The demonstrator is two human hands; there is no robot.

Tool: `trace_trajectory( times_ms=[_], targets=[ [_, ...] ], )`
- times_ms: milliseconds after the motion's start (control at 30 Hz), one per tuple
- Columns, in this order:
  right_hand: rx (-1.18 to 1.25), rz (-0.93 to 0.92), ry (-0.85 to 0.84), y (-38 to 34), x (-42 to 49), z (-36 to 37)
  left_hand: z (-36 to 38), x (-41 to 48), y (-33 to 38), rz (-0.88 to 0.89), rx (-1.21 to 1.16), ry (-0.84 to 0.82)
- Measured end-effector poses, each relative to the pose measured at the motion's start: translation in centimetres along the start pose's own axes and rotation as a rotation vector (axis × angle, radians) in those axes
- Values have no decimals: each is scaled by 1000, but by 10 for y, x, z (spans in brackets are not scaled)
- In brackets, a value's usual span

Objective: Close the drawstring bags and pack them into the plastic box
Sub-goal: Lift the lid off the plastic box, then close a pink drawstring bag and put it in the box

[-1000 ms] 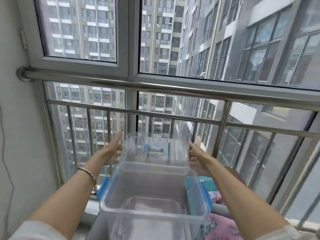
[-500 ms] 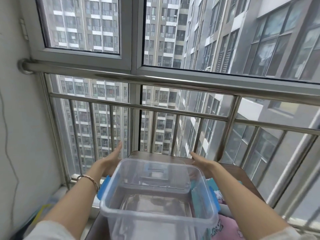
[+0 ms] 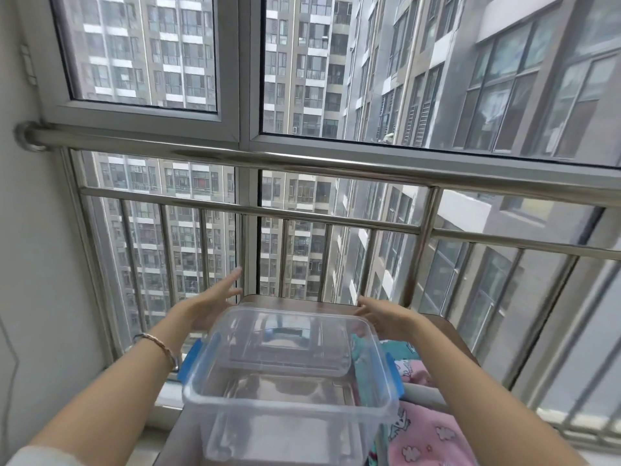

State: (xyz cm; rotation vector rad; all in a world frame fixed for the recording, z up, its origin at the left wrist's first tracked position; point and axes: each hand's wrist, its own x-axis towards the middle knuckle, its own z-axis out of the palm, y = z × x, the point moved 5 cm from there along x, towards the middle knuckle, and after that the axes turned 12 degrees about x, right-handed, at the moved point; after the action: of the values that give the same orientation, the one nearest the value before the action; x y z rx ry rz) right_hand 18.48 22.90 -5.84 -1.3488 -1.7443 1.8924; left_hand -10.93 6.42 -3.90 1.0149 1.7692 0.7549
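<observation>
No legible text, label, brand or number anywhere. Only cartoon prints on the pink fabric at four o'clock from the plastic box; dark marks on the teal fabric at two o'clock, too blurred to read.

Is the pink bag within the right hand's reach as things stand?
Probably yes: the pink bag lies uncovered right of the plastic box, below that forearm, and the right hand grips nothing.

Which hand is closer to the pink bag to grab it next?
Right, probably. The right hand is open on the same side of the plastic box as the pink bag. The left hand is open too, but the box stands between it and the bag.
</observation>
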Motion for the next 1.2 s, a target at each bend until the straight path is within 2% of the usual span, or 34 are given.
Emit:
trace_trajectory(
  times_ms=[133,267,367,567,767,900,1033,1100,1200],
  targets=[
    [6,-58,15,6,-24,3,11,-18,36,212,242,220],
    [39,-202,163,13,-56,5,44,-50,72,426,278,465],
    [98,-269,253,29,-83,3,84,-73,84,531,279,508],
    [101,-280,324,78,-131,-6,190,-108,92,693,404,371],
    [62,-228,207,117,-157,-11,276,-137,94,863,594,301],
    [-80,-195,181,135,-168,-9,315,-131,69,783,786,151],
    [-401,-158,227,150,-178,-10,334,-115,30,644,1099,6],
    [-469,-129,223,153,-186,-8,334,-110,22,624,1127,-36],
    [-502,-62,223,153,-199,-11,330,-111,25,621,1033,-56]
  ],
)
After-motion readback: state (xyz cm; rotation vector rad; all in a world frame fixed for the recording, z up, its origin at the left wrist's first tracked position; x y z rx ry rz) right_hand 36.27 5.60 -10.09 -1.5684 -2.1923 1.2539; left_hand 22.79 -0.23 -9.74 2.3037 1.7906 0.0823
